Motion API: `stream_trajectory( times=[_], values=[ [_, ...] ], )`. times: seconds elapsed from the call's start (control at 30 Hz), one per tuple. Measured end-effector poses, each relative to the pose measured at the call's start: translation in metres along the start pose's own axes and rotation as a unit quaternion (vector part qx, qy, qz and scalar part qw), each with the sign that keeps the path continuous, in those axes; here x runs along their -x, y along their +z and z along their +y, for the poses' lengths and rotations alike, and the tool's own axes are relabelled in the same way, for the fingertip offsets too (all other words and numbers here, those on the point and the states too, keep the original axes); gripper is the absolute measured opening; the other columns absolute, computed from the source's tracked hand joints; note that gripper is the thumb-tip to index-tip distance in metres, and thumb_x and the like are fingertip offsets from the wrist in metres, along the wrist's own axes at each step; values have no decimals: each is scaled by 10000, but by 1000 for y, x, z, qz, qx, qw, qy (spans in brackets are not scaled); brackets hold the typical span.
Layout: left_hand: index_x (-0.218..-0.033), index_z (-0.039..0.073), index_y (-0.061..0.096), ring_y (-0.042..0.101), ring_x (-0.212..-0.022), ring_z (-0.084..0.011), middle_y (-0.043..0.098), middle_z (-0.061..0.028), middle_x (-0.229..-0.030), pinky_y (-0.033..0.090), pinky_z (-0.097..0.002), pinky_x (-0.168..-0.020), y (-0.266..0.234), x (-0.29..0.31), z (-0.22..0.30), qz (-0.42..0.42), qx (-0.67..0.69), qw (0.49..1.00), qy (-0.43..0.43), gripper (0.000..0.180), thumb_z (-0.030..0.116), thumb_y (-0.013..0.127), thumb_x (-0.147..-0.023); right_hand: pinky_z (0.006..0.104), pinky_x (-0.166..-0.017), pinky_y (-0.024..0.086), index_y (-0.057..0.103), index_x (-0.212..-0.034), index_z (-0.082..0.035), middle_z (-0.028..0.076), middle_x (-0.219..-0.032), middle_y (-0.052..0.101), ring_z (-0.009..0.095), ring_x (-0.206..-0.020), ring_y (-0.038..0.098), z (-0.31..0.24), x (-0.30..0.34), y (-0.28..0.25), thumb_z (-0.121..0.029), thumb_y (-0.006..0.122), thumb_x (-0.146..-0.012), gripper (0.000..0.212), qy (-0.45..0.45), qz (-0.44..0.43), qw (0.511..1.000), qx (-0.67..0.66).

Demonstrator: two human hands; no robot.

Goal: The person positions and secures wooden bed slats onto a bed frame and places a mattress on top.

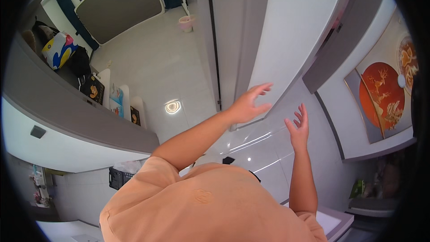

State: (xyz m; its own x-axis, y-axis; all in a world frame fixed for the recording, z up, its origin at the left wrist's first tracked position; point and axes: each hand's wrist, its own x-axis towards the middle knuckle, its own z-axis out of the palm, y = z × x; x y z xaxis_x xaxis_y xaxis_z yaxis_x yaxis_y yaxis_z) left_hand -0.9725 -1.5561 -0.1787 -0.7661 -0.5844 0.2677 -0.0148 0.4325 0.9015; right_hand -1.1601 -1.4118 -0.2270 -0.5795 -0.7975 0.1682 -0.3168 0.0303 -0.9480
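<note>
My left hand (250, 104) reaches across to the right, its fingers apart and nothing in it. Behind it stands the lower part of a white wall (286, 40) with a grey door frame (237, 31) along its left side; whether the hand touches the wall I cannot tell. To the right, my right hand (298, 127) is raised with the fingers spread, also holding nothing. Beyond that hand lies the glossy tiled floor (280, 145). A gap separates the two hands.
Left of the frame, a doorway opens on a room with a pink bucket (186, 23) and boxes (117, 99) along its left side. A black crate (120, 178) sits on the floor at lower left. An orange round wall picture (380, 94) hangs at right.
</note>
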Motion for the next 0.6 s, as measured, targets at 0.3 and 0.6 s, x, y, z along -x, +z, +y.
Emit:
stream_trajectory(
  times=[0.3, 0.6],
  values=[
    [-1367, 123, 318, 438, -1160, -228, 450, -92, -1278, 343, -372, -974, 69, -114, -29, -27, 37, 999, 4, 596, 162, 589, -837, 384, -937, 394, 294, -1369, -65, 148, -1356, 370, 268, -1184, 434, 20, -61, -72, -161, 740, -709, 802, -36, 65, 997, 24],
    [-1369, 117, 311, 425, -1184, -235, 439, -101, -1292, 336, -385, -980, 166, -195, -8, -91, 5, 994, 53, 585, 196, 571, -851, 388, -937, 393, 293, -1371, -65, 148, -1335, 400, 271, -1178, 443, 58, -77, -194, -165, 738, -714, 800, 11, 155, 987, 31]
  ],
)
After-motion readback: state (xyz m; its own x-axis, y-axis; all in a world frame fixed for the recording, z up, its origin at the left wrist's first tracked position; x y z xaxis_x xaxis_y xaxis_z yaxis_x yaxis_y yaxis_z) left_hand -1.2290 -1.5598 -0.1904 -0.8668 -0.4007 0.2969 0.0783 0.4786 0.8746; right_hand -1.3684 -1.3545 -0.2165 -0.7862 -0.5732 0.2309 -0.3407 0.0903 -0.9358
